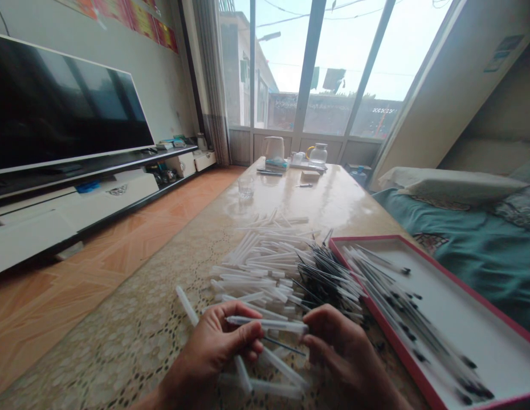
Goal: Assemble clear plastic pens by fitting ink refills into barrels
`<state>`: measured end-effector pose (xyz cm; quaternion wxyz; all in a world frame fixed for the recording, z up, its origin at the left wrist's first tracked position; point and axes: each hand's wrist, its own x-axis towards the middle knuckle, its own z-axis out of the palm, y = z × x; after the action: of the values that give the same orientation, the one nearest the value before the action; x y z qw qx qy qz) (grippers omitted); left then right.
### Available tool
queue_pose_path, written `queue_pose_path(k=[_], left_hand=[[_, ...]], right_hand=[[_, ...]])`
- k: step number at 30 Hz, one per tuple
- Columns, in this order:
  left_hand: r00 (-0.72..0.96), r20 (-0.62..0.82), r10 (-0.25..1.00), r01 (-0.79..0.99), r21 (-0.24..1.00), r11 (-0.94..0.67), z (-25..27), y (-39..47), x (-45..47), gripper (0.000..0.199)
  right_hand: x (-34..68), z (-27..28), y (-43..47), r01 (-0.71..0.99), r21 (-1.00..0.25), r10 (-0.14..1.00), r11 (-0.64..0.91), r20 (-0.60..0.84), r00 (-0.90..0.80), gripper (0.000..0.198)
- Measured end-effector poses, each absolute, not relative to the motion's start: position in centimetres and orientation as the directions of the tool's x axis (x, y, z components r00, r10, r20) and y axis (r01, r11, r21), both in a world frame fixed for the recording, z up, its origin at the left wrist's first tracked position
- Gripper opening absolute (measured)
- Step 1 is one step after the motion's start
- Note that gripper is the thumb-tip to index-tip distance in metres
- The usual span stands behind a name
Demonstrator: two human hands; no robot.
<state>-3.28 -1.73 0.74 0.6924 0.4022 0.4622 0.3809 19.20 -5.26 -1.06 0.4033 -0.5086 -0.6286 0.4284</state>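
Over the tan patterned table (132, 324), the left hand (216, 341) pinches a slim translucent-white plastic tube (277, 325); the right hand (344, 344) meets its other end, grip unclear. Probably light, stiff and slippery, it suits gentle end pinches.

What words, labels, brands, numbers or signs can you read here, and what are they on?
No text is readable.
Red and yellow posters: too blurred to read.
Small panel at upper right: too blurred to tell if it has writing.
Television: no legible brand.
Held white tube: no legible marking.
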Motion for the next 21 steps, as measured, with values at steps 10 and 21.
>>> queue_pose_path(k=[10, 21], left_hand=[[0.275, -0.352, 0.895, -0.137, 0.907, 0.399, 1.47, -1.68, -3.04, 0.04], [0.271, -0.356, 0.894, -0.122, 0.909, 0.399, 1.27, -1.56, -3.33, 0.039]], right_hand=[[19.45, -1.01, -5.18, 0.462, -0.853, 0.967, 0.244, 0.174, -0.189, 0.029], [19.58, -1.6, -4.97, 0.47, -0.85, 0.967, 0.236, 0.16, -0.197, 0.024]])
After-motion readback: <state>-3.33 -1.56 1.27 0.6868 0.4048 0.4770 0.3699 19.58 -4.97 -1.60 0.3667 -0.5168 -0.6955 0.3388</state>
